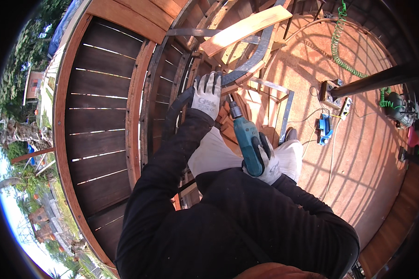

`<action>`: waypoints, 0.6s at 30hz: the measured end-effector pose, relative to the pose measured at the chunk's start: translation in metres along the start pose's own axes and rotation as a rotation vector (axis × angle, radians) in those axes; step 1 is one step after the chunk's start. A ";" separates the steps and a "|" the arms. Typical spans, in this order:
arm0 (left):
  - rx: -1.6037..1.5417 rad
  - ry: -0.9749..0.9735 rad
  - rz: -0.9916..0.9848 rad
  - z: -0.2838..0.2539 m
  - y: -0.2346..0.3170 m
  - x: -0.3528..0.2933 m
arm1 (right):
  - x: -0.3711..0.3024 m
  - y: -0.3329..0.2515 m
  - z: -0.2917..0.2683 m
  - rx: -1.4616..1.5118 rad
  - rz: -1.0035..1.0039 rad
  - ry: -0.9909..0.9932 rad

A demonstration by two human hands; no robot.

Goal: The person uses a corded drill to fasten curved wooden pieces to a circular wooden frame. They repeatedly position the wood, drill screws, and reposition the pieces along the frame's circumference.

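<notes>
My right hand (268, 163), in a white glove with dark fingers, is wrapped round the handle of a teal power drill (246, 139). The drill's chuck and thin bit point away from me, just short of a curved wooden frame topped by a dark strip (247, 68). Lying flat at that strip's near left part is my left hand (206, 96), gloved the same way, with its fingers stretched out and apart. It holds nothing that I can see. A light wooden board (246, 30) rests slantwise across the frame beyond my hands.
Slatted dark wooden panels (102, 116) rise on my left. A metal-edged frame (286, 114) stands right of the drill. Across the reddish floor lie a blue power tool (324, 129), cords and a power strip (345, 108). A green coiled hose (340, 46) hangs at the far right, near a compressor (398, 110).
</notes>
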State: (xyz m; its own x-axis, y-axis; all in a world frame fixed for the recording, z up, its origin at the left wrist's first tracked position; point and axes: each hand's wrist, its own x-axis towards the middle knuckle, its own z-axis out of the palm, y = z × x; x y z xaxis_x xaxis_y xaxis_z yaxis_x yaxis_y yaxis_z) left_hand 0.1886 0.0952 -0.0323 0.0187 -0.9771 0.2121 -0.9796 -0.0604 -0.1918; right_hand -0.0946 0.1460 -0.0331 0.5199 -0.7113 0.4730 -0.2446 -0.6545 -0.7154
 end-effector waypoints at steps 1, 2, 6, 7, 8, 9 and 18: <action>-0.014 -0.005 -0.006 -0.001 0.000 0.000 | 0.001 0.000 0.000 -0.003 -0.002 0.007; -0.028 -0.010 -0.011 -0.003 -0.001 0.001 | 0.002 0.001 0.001 -0.006 -0.003 0.015; 0.013 -0.022 -0.003 0.000 0.000 -0.001 | -0.003 0.003 0.005 0.011 0.021 0.021; 0.027 -0.025 -0.002 0.001 0.001 -0.002 | -0.006 0.006 0.005 0.021 0.001 0.009; 0.041 -0.029 -0.001 0.002 0.003 -0.003 | -0.011 0.010 0.004 0.032 -0.020 -0.004; 0.045 -0.029 0.007 0.002 0.003 -0.004 | -0.013 0.013 0.002 0.046 -0.046 -0.017; -0.002 -0.006 0.003 0.007 0.004 -0.007 | -0.019 0.010 -0.004 -0.048 -0.004 -0.206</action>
State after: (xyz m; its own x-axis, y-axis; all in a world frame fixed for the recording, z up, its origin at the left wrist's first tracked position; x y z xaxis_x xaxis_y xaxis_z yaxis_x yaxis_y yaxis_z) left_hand 0.1861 0.1003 -0.0408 0.0167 -0.9785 0.2057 -0.9800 -0.0568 -0.1906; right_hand -0.1101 0.1523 -0.0474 0.6762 -0.6442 0.3575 -0.2781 -0.6725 -0.6859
